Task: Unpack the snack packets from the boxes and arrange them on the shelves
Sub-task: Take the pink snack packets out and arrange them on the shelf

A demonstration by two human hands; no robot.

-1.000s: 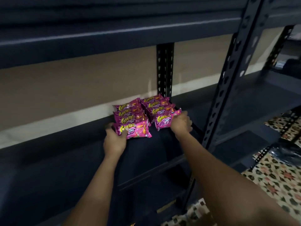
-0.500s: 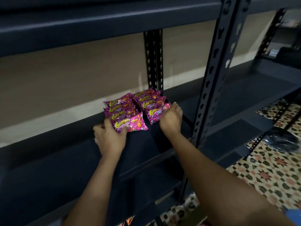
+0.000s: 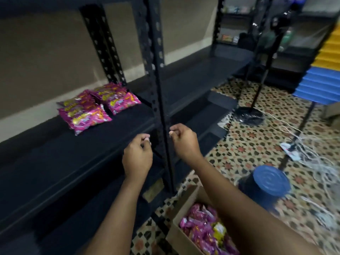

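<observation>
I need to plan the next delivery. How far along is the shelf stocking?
Done: two short rows of pink packets lie on the shelf. In hand: nothing; the left hand and right hand hang loosely curled in front of the rack post. Left: the box on the floor holds many more packets, and most of the shelf is bare. It looks like an early stage.
</observation>
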